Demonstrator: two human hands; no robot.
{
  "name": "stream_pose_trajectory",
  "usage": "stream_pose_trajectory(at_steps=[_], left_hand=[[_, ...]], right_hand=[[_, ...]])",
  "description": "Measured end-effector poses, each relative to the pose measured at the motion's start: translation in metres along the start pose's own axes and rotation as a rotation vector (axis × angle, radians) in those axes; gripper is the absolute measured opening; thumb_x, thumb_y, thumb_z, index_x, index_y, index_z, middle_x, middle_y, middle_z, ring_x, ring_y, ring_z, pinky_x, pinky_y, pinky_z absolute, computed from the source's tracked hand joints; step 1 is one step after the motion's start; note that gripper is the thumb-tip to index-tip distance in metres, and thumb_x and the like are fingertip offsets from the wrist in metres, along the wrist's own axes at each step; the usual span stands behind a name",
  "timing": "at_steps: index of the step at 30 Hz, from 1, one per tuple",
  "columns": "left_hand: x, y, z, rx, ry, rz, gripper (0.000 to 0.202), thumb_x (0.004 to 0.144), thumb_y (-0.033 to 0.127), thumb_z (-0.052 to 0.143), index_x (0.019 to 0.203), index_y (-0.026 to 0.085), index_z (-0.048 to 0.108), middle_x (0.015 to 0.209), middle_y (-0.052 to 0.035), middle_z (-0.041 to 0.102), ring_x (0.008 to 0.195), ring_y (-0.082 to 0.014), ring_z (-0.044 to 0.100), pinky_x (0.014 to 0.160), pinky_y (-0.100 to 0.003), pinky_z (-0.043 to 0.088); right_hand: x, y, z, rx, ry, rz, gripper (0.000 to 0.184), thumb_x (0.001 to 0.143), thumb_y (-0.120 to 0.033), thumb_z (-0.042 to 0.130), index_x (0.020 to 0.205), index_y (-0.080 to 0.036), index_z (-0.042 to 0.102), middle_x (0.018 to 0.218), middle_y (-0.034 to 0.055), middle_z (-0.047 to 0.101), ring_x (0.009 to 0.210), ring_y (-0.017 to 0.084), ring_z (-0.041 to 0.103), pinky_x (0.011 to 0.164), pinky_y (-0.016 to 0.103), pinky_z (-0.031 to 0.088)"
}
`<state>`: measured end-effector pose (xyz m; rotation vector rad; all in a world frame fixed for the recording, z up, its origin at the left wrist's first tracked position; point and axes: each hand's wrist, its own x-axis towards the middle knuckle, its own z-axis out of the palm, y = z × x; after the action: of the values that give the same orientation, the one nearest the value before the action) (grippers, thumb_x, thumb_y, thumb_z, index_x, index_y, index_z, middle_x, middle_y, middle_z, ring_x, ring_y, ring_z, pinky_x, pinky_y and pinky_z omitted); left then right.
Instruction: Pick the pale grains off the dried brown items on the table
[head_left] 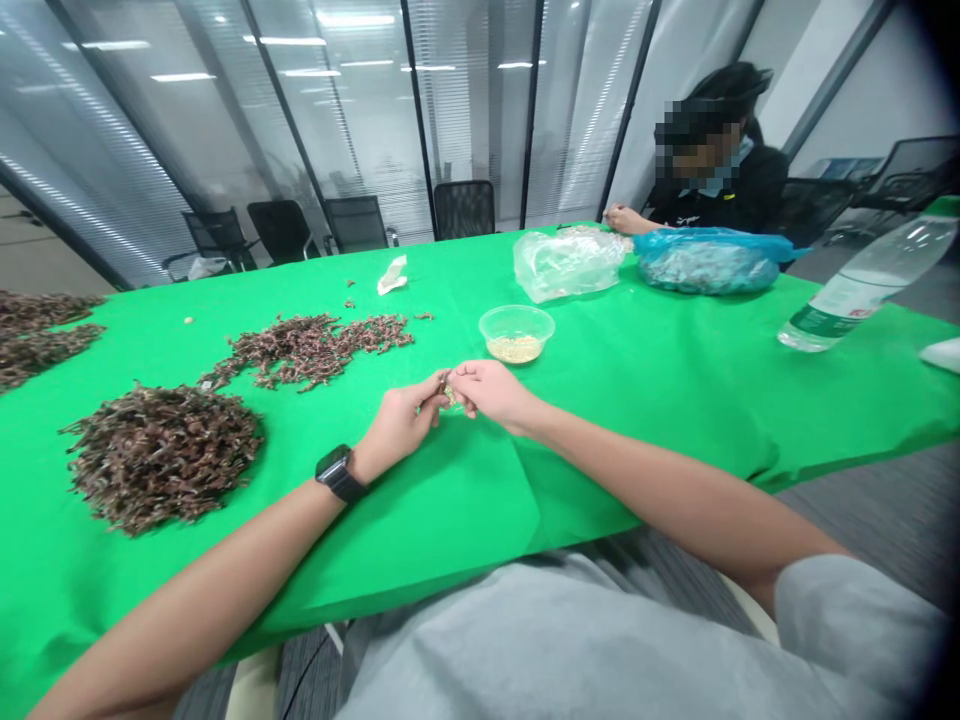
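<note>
The left hand [397, 428] and right hand [491, 392] pinch a tiny tan fragment [450, 397] in narrow fingers, with a large dark-brown heap of dried sprigs [161, 458] at left and pale grains [514, 349] in a clear plastic bowl [516, 320] ahead.

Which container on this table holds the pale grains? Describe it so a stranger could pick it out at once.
Start at the long table covered in green cloth. Just beyond the person's left hand and right hand sits a small, round clear plastic tub. Unlike the dark brown heaps to its left and the plastic bags behind it, it holds a shallow layer of pale grains.
</note>
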<state>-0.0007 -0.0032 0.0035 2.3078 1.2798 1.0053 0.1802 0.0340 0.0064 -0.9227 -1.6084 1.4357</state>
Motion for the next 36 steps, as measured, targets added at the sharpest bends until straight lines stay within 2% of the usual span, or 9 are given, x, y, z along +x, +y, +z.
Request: stream_pose_trajectory(at_steps=[3,6,12,16,18,23,30,33,36], left_hand=[[0.000,0.001,0.000,-0.047,0.020,-0.005,0.031,0.098,0.030,0.055,0.120,0.016,0.073,0.068,-0.0015,0.071,0.056,-0.0136,0.060,0.065,-0.023,0.046],[0.000,0.002,0.001,-0.140,0.012,-0.087,0.030,0.097,0.036,0.056,0.110,0.016,0.075,0.060,0.0001,0.066,0.050,-0.0128,0.056,0.057,-0.023,0.043],[0.003,0.008,0.004,-0.525,-0.058,-0.218,0.039,0.092,0.050,0.063,0.101,0.013,0.070,0.076,-0.0023,0.068,0.049,-0.0082,0.052,0.052,-0.021,0.043],[0.005,0.012,0.001,-0.643,-0.093,-0.233,0.040,0.090,0.053,0.067,0.089,0.013,0.068,0.072,-0.0017,0.066,0.047,-0.0063,0.050,0.051,-0.020,0.041],[0.004,0.013,0.000,-0.653,-0.104,-0.222,0.041,0.090,0.053,0.067,0.086,0.012,0.068,0.069,-0.0014,0.065,0.047,-0.0060,0.050,0.051,-0.020,0.040],[0.001,0.009,0.006,-0.604,-0.055,-0.261,0.044,0.088,0.053,0.068,0.102,0.012,0.071,0.074,-0.0028,0.068,0.046,-0.0063,0.050,0.049,-0.020,0.040],[-0.003,0.007,0.008,-0.399,-0.005,-0.216,0.047,0.094,0.046,0.062,0.126,0.013,0.069,0.074,-0.0021,0.070,0.049,-0.0092,0.054,0.053,-0.021,0.044],[-0.003,0.009,0.004,-0.238,0.030,-0.151,0.044,0.096,0.038,0.060,0.130,0.013,0.068,0.063,0.0017,0.066,0.051,-0.0098,0.055,0.058,-0.021,0.044],[-0.003,0.010,0.002,-0.217,0.041,-0.127,0.045,0.095,0.036,0.061,0.134,0.013,0.067,0.064,0.0020,0.066,0.052,-0.0101,0.056,0.059,-0.021,0.045]], right_hand=[[0.002,-0.002,-0.005,0.229,-0.137,0.136,0.033,0.082,-0.040,0.071,0.066,-0.018,0.050,0.053,-0.0074,0.045,0.046,0.006,0.038,0.045,0.021,0.032],[0.002,-0.001,-0.009,0.202,-0.112,0.096,0.034,0.079,-0.046,0.074,0.074,-0.017,0.056,0.053,-0.0084,0.044,0.046,0.006,0.035,0.044,0.022,0.031],[0.001,0.003,-0.013,-0.325,0.050,-0.321,0.022,0.092,-0.040,0.061,0.091,-0.018,0.063,0.053,-0.0081,0.045,0.047,0.008,0.035,0.050,0.024,0.026],[-0.002,0.001,-0.018,-0.643,0.045,-0.583,0.017,0.098,-0.032,0.054,0.095,-0.019,0.064,0.063,-0.0047,0.051,0.058,0.011,0.045,0.061,0.025,0.033],[-0.003,0.001,-0.018,-0.709,0.031,-0.629,0.017,0.099,-0.030,0.052,0.096,-0.018,0.063,0.068,-0.0026,0.056,0.063,0.012,0.048,0.065,0.025,0.034],[-0.004,0.006,-0.011,-0.491,0.078,-0.416,0.020,0.097,-0.036,0.055,0.088,-0.018,0.060,0.052,-0.0076,0.046,0.050,0.010,0.038,0.056,0.024,0.030],[-0.005,0.003,-0.006,-0.227,0.050,-0.242,0.025,0.091,-0.041,0.061,0.087,-0.017,0.062,0.057,-0.0046,0.056,0.047,0.008,0.039,0.048,0.023,0.027],[-0.004,0.000,-0.005,0.000,0.008,-0.062,0.034,0.085,-0.050,0.069,0.079,-0.017,0.060,0.052,-0.0064,0.049,0.044,0.008,0.037,0.044,0.023,0.029],[-0.003,-0.003,-0.005,0.184,-0.055,0.065,0.040,0.076,-0.052,0.077,0.072,-0.017,0.059,0.049,-0.0086,0.041,0.044,0.006,0.034,0.043,0.022,0.031]])
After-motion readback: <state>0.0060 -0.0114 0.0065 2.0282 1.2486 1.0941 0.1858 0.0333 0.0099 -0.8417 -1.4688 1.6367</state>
